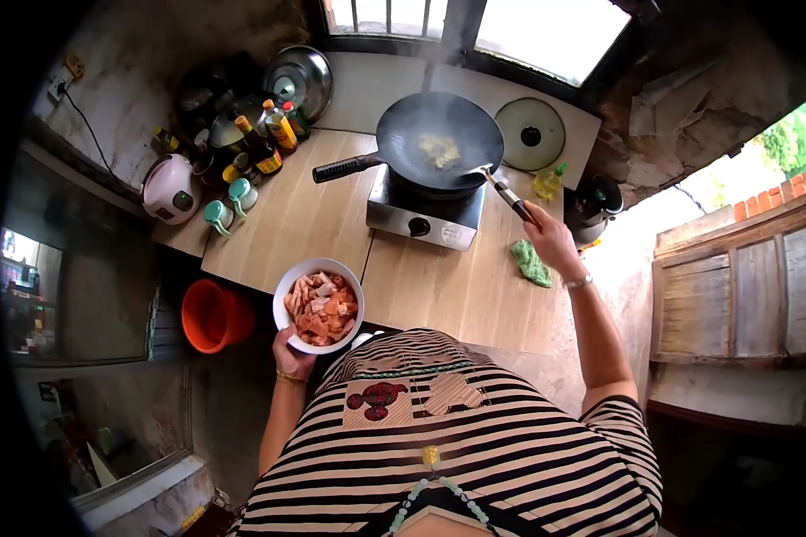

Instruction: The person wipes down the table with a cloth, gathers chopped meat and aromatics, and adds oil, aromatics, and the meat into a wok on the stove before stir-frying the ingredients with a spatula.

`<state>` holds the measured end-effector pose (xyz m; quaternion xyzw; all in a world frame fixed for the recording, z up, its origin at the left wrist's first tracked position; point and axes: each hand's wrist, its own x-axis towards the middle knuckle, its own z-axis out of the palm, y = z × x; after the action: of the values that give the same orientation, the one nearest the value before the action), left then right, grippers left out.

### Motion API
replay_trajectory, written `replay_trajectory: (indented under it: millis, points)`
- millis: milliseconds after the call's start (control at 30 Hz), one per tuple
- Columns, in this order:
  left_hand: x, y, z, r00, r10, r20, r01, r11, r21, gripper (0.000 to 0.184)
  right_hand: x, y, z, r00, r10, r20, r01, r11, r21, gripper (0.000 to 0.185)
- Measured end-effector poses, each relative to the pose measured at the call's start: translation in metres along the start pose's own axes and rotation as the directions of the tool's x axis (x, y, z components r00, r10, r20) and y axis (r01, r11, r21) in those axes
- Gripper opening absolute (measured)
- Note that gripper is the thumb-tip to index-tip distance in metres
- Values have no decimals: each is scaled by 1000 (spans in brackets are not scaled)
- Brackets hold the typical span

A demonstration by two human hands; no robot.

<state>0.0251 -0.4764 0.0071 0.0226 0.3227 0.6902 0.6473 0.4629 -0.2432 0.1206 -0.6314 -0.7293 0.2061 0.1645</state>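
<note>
Bench (pixel 287 215): pale tan, wood-grained. Wok (pixel 410 118), toward back edge: dark grey, black handle (pixel 345 168); food (pixel 439 150) inside pale yellow. Burner (pixel 452 234): silver, black knob (pixel 419 226). Bowl (pixel 279 304), by front edge: white; meat (pixel 321 309) pink to orange-red. Cloth (pixel 532 263), near right edge: green. Cooker (pixel 170 190), left end: pale pink. Bucket (pixel 242 315), beyond front edge at left: orange-red. Shirt (pixel 510 438): black and beige stripes; one patch (pixel 376 401) bears a red-and-black figure.

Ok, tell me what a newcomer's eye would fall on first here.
Probably the dark wok on the stove toward the back of the table, a utensil in the right hand reaching into it. Next, the white bowl of meat pieces in the left hand near the front edge, then the orange bucket to its left.
</note>
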Motion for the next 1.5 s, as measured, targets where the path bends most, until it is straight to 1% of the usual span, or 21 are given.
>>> replay_trajectory:
  millis: [33, 67, 167, 200, 333, 433, 467, 567, 633, 700, 733, 867, 967, 1000, 1100, 1167, 1233, 1333, 1433, 1467, 1500]
  points:
    - [-2, 0, 3, 1000, -1, 6, 1, 1000, -6, 64, 8, -7, -6, 998, 17, 59, -13, 998, -65, 39]
    - [-3, 0, 6, 1000, -1, 13, 1, 1000, -12, 64, 18, -5, -3, 997, -31, 74, 36, 997, -63, 39]
    - [-6, 4, 6, 1000, -12, 13, 12, 1000, -25, 63, 44, -12, 12, 993, -69, 93, 81, 988, -133, 38]
    - [-8, 3, 6, 1000, -8, 14, 9, 999, -36, 63, 51, -20, 15, 993, -56, 107, 68, 992, -107, 39]
    - [-24, 4, 8, 999, 27, -32, -27, 1000, -10, 61, 82, -18, 43, 983, -152, -101, 156, 987, 28, 37]
    - [-31, 5, -1, 997, 74, -36, -74, 997, -4, 60, 99, -31, 52, 992, -94, -86, 93, 996, -17, 36]
    - [-35, 5, -3, 997, 69, -39, -69, 998, 2, 60, 103, -34, 53, 996, -79, -50, 77, 997, -27, 37]
    - [-47, 6, 5, 997, 76, -31, -75, 997, 24, 61, 107, -33, 56, 995, -98, 12, 98, 994, -53, 37]
    - [-49, 7, 6, 993, 114, -1, -114, 992, 50, 62, 107, -25, 52, 995, -98, -4, 97, 992, -86, 36]
    - [-50, 6, -2, 993, 118, -29, -117, 992, 52, 63, 100, -19, 47, 996, -92, -18, 89, 989, -121, 35]
    - [-50, 6, -6, 992, 117, -43, -114, 992, 52, 63, 94, -23, 35, 998, -69, -1, 69, 992, -110, 35]
    - [-49, 8, -6, 996, 78, -33, -77, 996, 43, 64, 76, -12, 9, 995, -75, -60, 75, 997, -10, 34]
    - [-45, 8, -9, 997, 52, -62, -50, 998, 25, 64, 61, -15, -12, 997, -78, 25, 79, 997, -27, 34]
    - [-43, 8, -3, 997, 57, -53, -57, 998, 0, 63, 59, -9, -7, 994, -111, -7, 110, 992, -58, 34]
    - [-29, 7, -9, 998, 30, -57, -33, 998, -53, 62, 57, -5, 15, 995, -94, 24, 95, 993, -65, 33]
    - [-23, 8, 1, 999, 22, -46, -24, 998, -59, 62, 61, -1, 28, 993, -114, 1, 114, 993, 4, 34]
    - [-19, 11, 6, 999, 4, -49, -6, 999, -34, 62, 57, -17, 25, 994, -105, 27, 104, 994, 33, 35]
    - [-8, 13, -2, 1000, -10, -24, 10, 1000, -25, 60, 60, -29, 33, 994, -106, -15, 106, 994, 4, 36]
    - [-6, 12, 5, 999, -40, -23, 39, 999, -7, 59, 70, -33, 41, 994, -104, -23, 101, 990, -93, 36]
    - [-6, 12, 9, 998, -50, -27, 50, 999, -7, 59, 74, -34, 40, 996, -85, 9, 85, 989, -119, 36]
    - [-6, 13, 10, 998, -61, -31, 60, 998, -7, 60, 78, -32, 41, 996, -87, -9, 86, 991, -107, 36]
